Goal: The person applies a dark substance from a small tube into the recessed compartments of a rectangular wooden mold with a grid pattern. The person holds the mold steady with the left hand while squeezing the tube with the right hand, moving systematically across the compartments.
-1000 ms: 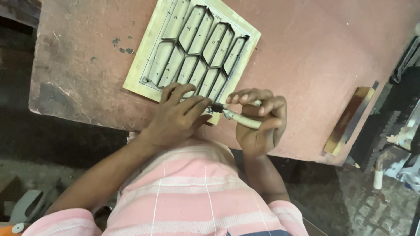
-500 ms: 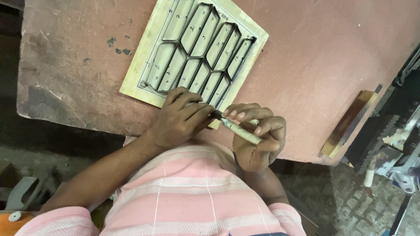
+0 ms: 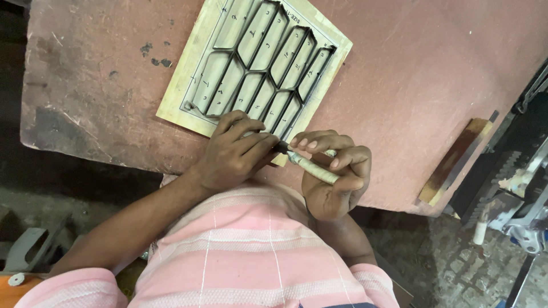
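Fingers of the right hand (image 3: 334,179) curl around a pale cylindrical pen-like tool (image 3: 311,166), its dark tip pinched by the left hand (image 3: 231,154) resting on the cream board with metal strips (image 3: 260,63) just ahead.

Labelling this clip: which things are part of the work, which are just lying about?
In use:
- pale board with dark strips set in a hexagon pattern
- pale-handled tool, in the grip of the right hand
- left hand, on the board's near edge

Lying about:
- wooden block on the red table
- metal machine, right edge
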